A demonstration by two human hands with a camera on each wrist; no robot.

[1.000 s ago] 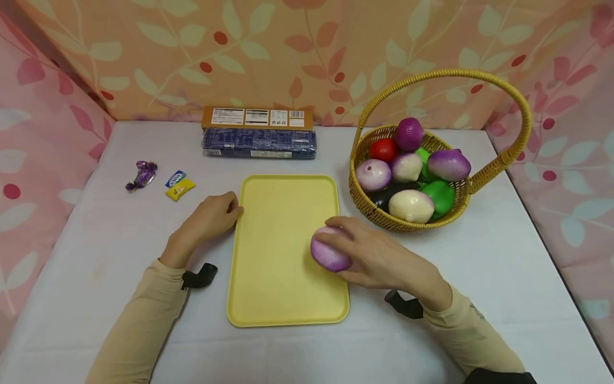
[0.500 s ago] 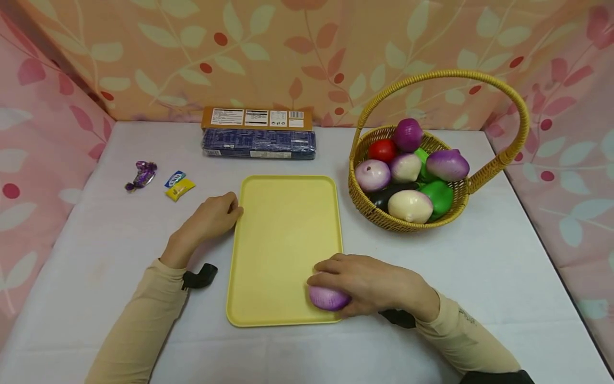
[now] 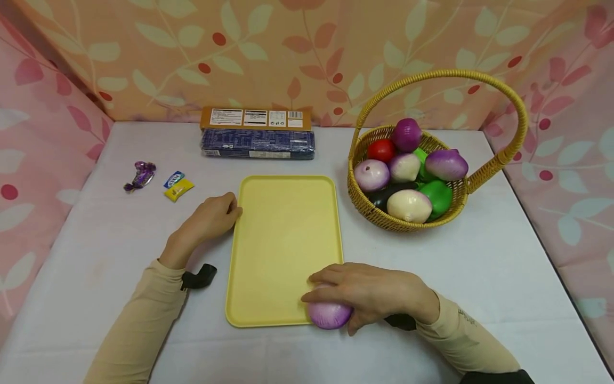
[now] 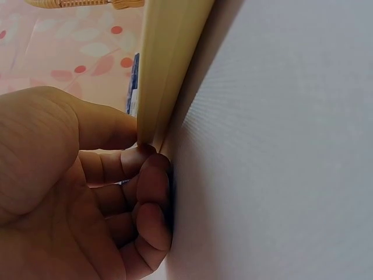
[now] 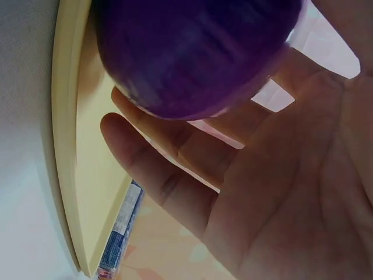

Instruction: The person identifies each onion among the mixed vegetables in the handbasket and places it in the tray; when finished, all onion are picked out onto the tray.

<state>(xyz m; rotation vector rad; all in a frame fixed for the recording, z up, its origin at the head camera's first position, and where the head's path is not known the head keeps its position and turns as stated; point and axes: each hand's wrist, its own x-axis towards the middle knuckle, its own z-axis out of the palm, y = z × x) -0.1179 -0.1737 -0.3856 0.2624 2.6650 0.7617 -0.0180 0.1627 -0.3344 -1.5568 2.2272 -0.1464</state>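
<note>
Purple-and-white round toy onion [image 3: 329, 314] sits under your right hand [image 3: 371, 293], whose fingers curl over its top and grip it at the near right corner of the flat yellow rectangular plastic tray [image 3: 283, 240], overhanging the near rim. The tray's long axis runs away from you, so nearly all its bare surface lies ahead and left of the onion. Your left hand [image 3: 208, 218] rests on the white table [image 3: 479, 266] with curled fingers pressed against the tray's left edge, well apart from the onion; only 1 hand, the right, has it.
</note>
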